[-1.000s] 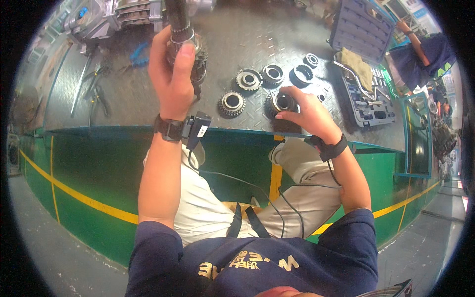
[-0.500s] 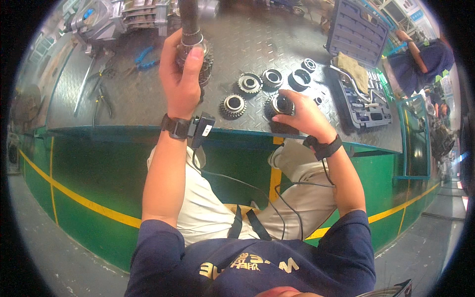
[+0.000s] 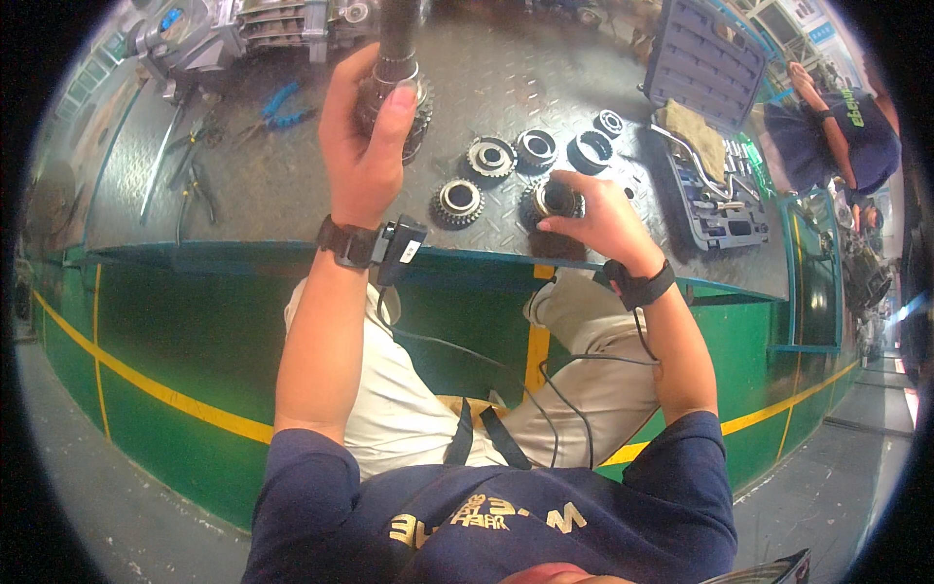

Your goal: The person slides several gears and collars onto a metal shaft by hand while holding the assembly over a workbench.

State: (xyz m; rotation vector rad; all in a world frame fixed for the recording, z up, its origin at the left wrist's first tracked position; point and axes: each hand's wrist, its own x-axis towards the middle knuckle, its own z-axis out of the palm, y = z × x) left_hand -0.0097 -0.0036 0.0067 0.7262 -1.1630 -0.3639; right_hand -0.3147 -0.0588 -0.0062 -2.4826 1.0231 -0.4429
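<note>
My left hand (image 3: 365,161) wraps round a toothed metal shaft (image 3: 398,44) with gears on it, held upright above the bench, thumb on its near side. The shaft's upper end runs out of view. My right hand (image 3: 610,222) has thumb and fingers closed on the sides of a metal gear (image 3: 552,200) near the bench's front edge. Left of it lies another gear (image 3: 444,207). Behind are a toothed hub (image 3: 475,160), a metal ring (image 3: 522,146), a dark ring (image 3: 578,161) and a small bearing (image 3: 602,129).
An open tool case (image 3: 696,232) with sockets lies to the right, a cloth (image 3: 693,141) on it. Blue-handled pliers (image 3: 282,105), dark pliers (image 3: 202,200) and a metal rod (image 3: 159,175) lie left. A metal housing (image 3: 277,34) stands at the back left. Another person (image 3: 846,146) works at far right.
My left hand has shifted slightly to the right with the shaft. My right hand's thumb and fingers have come in closer on the gear. The other person's arm has moved.
</note>
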